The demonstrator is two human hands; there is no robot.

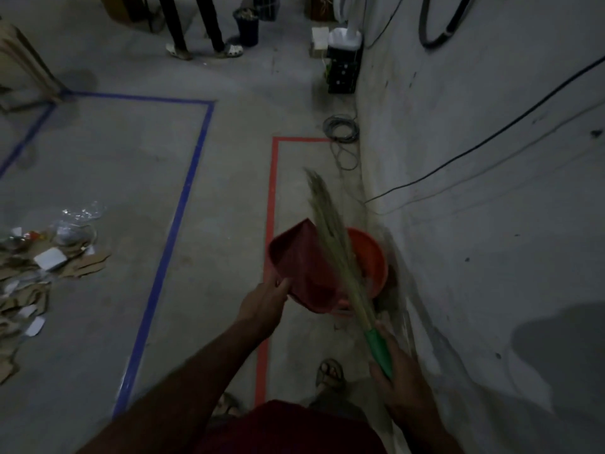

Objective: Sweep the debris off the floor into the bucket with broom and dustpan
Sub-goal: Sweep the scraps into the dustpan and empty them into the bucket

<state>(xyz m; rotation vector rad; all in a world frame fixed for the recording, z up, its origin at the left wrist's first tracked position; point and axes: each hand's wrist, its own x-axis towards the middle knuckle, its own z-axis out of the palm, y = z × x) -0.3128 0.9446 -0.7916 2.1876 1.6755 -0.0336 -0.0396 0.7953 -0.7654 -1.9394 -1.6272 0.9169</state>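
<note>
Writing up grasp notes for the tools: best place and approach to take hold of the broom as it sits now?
Grip the broom by its green handle, where the right hand already wraps it. It is the only rigid, round part; the grass bristles above are loose and splay out over the dustpan and bucket. Come from the lower right, the near side: the wall crowds the far side.

L arm reaches fwd from bottom centre, forearm bare, left hand (263,306) curled on near edge of the dustpan (301,267), holding it tipped. R arm comes in from bottom right, right hand (397,371) wrapped round green handle of the broom (339,257), bristle end pointing away.
</note>
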